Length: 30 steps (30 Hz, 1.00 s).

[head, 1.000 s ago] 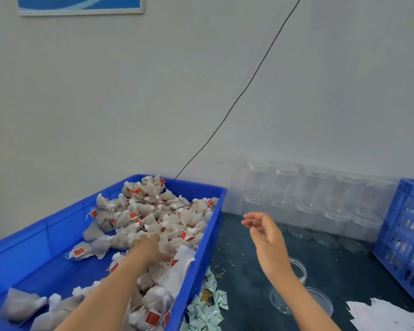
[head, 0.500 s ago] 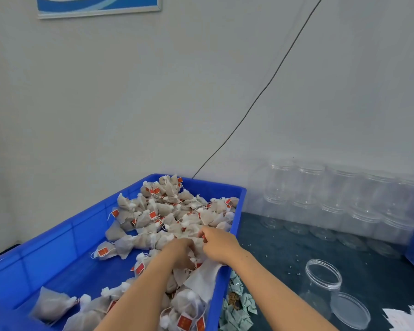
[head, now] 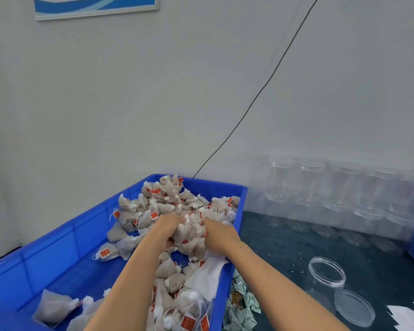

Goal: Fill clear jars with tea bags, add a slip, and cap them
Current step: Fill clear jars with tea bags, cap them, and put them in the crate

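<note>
I see a plain pale grey wall [head: 153,103] filling most of the view, evenly lit. Well above and left of the hands, 1 framed blue-and-white picture [head: 96,5] hangs at the top edge, cut off. A thin dark cable [head: 268,80] runs diagonally down the wall from the upper right. To the right of the hands lies a dark teal tabletop [head: 285,247], speckled with small crumbs.

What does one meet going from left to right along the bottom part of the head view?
Blue plastic bin of tea bags → small green-white packets → open clear plastic jar → its round clear lid → white paper slips.
</note>
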Motion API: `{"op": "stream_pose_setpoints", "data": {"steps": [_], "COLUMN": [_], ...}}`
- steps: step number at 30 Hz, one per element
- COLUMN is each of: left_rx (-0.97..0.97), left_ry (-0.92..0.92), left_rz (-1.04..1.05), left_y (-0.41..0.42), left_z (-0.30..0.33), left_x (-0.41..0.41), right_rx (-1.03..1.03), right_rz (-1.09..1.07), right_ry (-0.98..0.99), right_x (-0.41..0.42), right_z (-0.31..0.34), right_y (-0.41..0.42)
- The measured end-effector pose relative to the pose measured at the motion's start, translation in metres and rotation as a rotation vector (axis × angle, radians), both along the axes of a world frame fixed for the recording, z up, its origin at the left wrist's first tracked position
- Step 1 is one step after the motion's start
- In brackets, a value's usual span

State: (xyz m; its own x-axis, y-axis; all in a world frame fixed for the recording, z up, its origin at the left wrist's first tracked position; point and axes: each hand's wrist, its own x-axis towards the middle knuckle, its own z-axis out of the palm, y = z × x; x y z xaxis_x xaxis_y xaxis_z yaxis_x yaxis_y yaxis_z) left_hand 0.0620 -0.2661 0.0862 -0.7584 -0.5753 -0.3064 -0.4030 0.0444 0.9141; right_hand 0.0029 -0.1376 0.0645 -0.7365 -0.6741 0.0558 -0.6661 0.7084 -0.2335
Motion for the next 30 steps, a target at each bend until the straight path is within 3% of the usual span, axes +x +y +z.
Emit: {"op": "stream_pose_setpoints", "data": {"steps": [3, 7, 11, 15, 22, 27, 30], "left_rx": [0.379, 0.51, 0.711, 0.637, 0.511, 0.407, 0.374], "left_ry": [0.01, 0.065, 0.19, 0.279, 0.263, 0.199, 0.216], "left_rz": [0.058, 0.174, 0.321, 0.382, 0.314, 0.258, 0.278], "left_y": [0.0, -0.006, -0.015, -0.023, -0.026, -0.022, -0.021], "left_z": [0.004, -0.003, -0.001, -0.002, -0.01, -0.014, -0.014], "left_x": [0.007, 0.01, 0.011, 0.009, 0.001, -0.002, -0.002], "right_rx": [-0.039, 0.16, 0.226, 0.382, 0.464, 0.294, 0.083], "right_rz": [0.017, 0.031, 0.102, 0.109, 0.132, 0.047, -0.011], "right_ry": [0.009, 0.034, -0.02, -0.016, -0.024, 0.01, -0.02], "right_x": [-0.006, -0.017, -0.022, -0.027, -0.039, -0.04, -0.041], "right_z": [-0.001, 0.0, -0.004, -0.017, -0.026, -0.023, -0.019], "right_y": [-0.003, -0.011, -0.031, -0.05, -0.065, -0.062, -0.057]}}
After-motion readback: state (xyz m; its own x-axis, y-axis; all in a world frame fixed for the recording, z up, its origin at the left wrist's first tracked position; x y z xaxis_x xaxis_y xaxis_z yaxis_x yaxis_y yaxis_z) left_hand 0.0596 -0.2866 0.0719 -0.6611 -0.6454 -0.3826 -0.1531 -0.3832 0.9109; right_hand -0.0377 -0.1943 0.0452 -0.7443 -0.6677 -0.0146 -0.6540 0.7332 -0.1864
